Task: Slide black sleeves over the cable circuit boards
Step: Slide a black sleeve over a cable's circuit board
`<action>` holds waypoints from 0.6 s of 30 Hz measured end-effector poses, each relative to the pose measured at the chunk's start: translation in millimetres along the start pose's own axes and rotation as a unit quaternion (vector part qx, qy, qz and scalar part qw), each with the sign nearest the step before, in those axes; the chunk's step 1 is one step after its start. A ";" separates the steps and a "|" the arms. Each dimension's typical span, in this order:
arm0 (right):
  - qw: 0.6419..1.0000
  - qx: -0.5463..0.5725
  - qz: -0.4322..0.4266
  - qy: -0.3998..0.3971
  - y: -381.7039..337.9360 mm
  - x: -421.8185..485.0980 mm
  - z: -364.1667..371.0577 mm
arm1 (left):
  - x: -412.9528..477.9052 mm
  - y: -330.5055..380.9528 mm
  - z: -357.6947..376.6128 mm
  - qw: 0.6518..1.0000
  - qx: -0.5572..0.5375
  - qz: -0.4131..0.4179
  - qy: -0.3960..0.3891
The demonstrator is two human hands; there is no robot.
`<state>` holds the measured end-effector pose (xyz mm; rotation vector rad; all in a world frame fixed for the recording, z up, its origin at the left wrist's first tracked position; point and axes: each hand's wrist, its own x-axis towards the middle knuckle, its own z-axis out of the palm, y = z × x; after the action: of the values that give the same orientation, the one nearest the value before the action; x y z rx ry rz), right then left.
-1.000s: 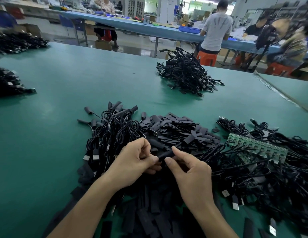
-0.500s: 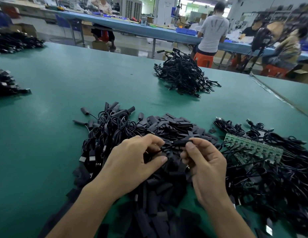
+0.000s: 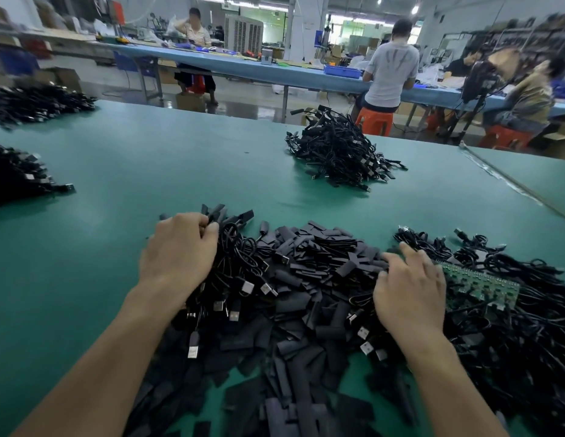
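Pinching cable (image 3: 217, 215), left hand (image 3: 179, 249) curled; right hand (image 3: 410, 290) splayed, palm down, over sleeves (image 3: 322, 247).

Two hands at work, left hand (image 3: 177, 250) and right hand (image 3: 407, 288). One green circuit board panel (image 3: 476, 285). Sleeves (image 3: 322, 269) and cables (image 3: 240, 257) past counting in the near heap. Three more cable piles on the worktop (image 3: 180, 159): centre pile (image 3: 334, 152), left pile (image 3: 16, 175), far-left pile (image 3: 38, 102). Four people (image 3: 390, 67) behind.

Worktable (image 3: 148, 171): green mat surface
Rear bench (image 3: 243, 69): long, blue, carrying blue tray (image 3: 342, 71)
Stool (image 3: 374, 121): orange, beneath grey-shirted person (image 3: 390, 67)
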<state>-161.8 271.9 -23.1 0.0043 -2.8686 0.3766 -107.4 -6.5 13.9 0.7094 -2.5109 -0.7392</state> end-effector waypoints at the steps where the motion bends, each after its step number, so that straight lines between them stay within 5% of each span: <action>1: 1.000 -0.009 0.016 -0.021 0.3 2.4 0.4 | -1.2 0.7 2.7 1.000 0.003 0.006 0.000; 9: 0.994 -0.106 0.032 -0.026 -4.5 3.0 10.8 | -26.8 10.5 6.8 0.978 -0.037 0.154 0.136; 14: 0.989 0.085 -0.057 0.105 0.1 -0.9 16.6 | -44.3 21.6 14.7 0.945 -0.125 0.263 0.151; 18: 0.933 0.235 -0.182 0.205 -5.5 -5.1 5.4 | -63.1 39.6 27.4 0.915 -0.236 0.318 0.070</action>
<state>-158.0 265.0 -28.0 0.4765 -2.2422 0.8563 -86.4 68.9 0.5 -0.2160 -2.0998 -0.9383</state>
